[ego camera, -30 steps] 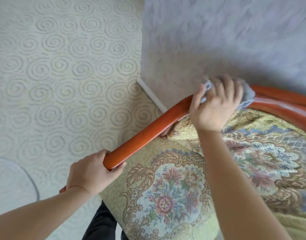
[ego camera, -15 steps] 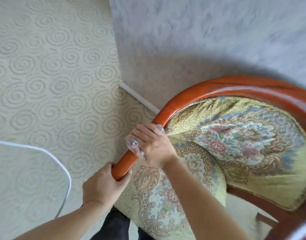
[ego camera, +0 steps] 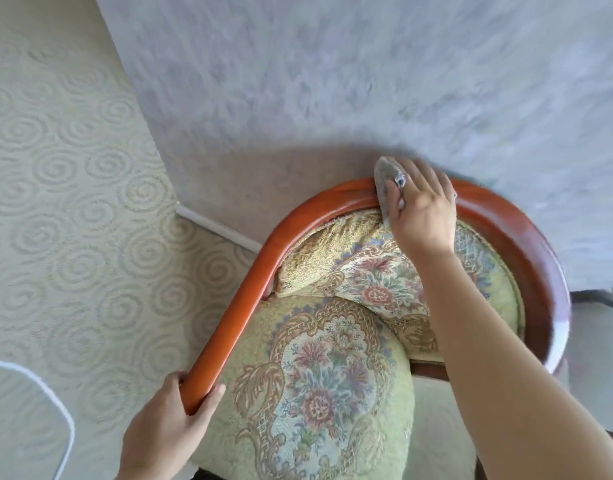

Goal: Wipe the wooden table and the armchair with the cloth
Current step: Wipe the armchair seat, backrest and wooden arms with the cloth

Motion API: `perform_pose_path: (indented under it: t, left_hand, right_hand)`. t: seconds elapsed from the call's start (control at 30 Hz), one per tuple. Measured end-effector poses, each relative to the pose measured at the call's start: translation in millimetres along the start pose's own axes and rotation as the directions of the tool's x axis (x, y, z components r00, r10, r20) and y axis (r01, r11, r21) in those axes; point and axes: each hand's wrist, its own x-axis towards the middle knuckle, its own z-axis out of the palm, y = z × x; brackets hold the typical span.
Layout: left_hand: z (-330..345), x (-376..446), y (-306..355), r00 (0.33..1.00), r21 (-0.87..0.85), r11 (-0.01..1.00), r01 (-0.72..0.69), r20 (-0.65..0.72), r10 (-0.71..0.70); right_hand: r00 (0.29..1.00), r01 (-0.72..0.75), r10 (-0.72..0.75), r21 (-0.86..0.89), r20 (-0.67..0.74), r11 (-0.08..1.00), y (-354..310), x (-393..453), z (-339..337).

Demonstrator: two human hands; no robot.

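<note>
Armchair [ego camera: 228, 327] rail, mid-wipe: my right hand [ego camera: 422, 213] presses grey cloth [ego camera: 384, 188] flat at the back curve; left hand [ego camera: 166, 431] curls round rail end. I judge the far rail pending; table unseen.

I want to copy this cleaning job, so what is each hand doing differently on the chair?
The left hand grips the near end of the wooden rail with fingers curled round it; the right hand lies flatter on the curved back of the rail. The right hand presses a grey cloth onto the wood; the left hand has no cloth. Both touch the armchair's orange-brown rail.
</note>
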Motion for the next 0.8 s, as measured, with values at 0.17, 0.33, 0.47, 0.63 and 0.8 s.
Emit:
perform_pose_path:
  t: [0.17, 0.33, 0.47, 0.63, 0.8]
  left_hand:
    - [-11, 5, 4, 0.994, 0.117, 0.993, -0.034, 0.110, 0.021]
    - [-26, 32, 42, 0.970, 0.204, 0.950, -0.238, 0.104, 0.221]
    - [-21, 69, 125, 0.876, 0.173, 0.862, -0.477, 0.014, 0.482]
    - [8, 85, 231, 0.610, 0.203, 0.625, -0.754, -0.138, 0.780]
    - [42, 71, 293, 0.451, 0.247, 0.453, -0.857, -0.069, 0.890]
  right_hand:
    - [0.931, -0.349, 0.353, 0.495, 0.090, 0.796, -10, -16, -20]
    - [0.565, -0.683, 0.687, 0.726, 0.457, 0.078, -19, -53, -45]
    - [0.365, -0.663, 0.655, 0.679, 0.662, -0.316, -11, -88, -43]
    - [0.426, -0.625, 0.674, 0.735, 0.604, -0.263, -4, -123, -33]
    - [0.425, -0.597, 0.686, 0.752, 0.591, -0.279, 8, -152, -31]
